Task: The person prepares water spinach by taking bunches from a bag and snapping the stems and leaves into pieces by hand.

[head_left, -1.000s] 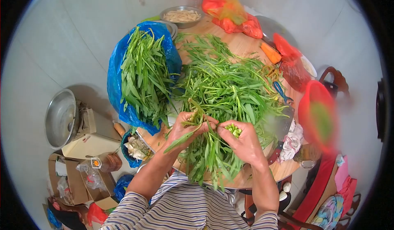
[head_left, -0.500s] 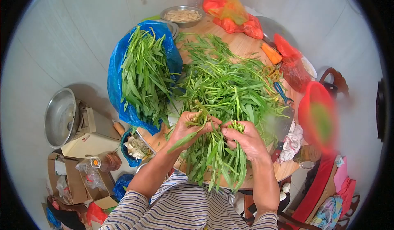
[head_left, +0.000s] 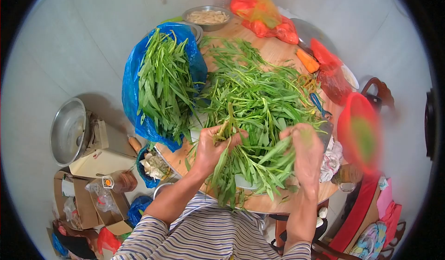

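My left hand is closed around a few thick water spinach stems, with leaves hanging below it toward the table edge. To its right, my right hand is smeared by motion, its fingers curled around a bunch of water spinach that trails out to the left. Beyond both hands a big loose pile of water spinach spreads over the round wooden table. More of the greens lie in an open blue plastic bag at the left.
A red basket stands at the right, near a crumpled cloth and blue-handled scissors. At the back are a metal bowl of pale strips, red bags and a carrot. A metal basin and cardboard boxes sit left.
My right hand has moved right, away from my left, drawing its greens along. The left hand stays nearly in place, its stems now more upright.
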A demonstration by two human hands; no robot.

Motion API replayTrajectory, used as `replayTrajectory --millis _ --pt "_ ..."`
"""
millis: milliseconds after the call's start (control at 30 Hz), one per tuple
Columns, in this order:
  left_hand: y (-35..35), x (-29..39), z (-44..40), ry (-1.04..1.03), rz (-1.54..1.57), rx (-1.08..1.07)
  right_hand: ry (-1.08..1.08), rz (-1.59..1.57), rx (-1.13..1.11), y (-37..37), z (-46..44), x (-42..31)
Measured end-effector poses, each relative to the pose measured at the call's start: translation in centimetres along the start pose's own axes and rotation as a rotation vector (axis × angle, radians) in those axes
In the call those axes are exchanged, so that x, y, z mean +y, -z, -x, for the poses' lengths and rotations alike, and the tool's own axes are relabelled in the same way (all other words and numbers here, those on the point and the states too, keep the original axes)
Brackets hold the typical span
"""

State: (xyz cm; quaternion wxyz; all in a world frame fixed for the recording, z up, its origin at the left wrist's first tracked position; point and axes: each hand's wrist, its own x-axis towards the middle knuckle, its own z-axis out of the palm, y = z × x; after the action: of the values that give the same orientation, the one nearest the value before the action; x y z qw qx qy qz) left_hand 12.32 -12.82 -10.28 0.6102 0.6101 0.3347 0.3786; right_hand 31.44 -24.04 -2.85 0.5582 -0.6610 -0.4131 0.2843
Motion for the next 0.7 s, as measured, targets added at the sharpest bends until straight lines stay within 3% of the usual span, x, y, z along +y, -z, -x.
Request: replayTrajectory --millis 100,167,233,300,433,533,633,700 --pt "-0.4 0.1 -0.1 0.046 0.020 0.013 0.054 0.078 -0.067 0.9 1.5 -1.8" --pt "-0.8 0.1 -0.2 0.009 0.031 0.030 -0.005 0.343 -0.280 0.2 2.1 -2.9" --pt "-1.0 0.4 -0.2 0.022 0.049 0.025 0.106 0.361 -0.253 -0.2 1.9 -1.4" --pt "-1.0 0.5 -0.1 0.037 0.063 0.026 -0.159 0.431 -0.402 -0.1 1.4 -1.1" --pt "-1.0 0.4 -0.1 0.001 0.021 0.027 -0.101 0.290 -0.457 -0.7 0.5 1.1" --pt "-1.0 1.1 0.1 0.018 -0.007 0.027 -0.198 0.280 -0.540 -1.0 0.0 1.5" --pt "-1.1 1.2 0.2 0.018 -0.005 0.034 -0.105 0.173 -0.542 -1.2 -0.4 2.4" --pt "-1.3 1.0 0.1 0.001 0.014 0.042 -0.177 0.158 -0.581 -1.1 -0.5 1.6"
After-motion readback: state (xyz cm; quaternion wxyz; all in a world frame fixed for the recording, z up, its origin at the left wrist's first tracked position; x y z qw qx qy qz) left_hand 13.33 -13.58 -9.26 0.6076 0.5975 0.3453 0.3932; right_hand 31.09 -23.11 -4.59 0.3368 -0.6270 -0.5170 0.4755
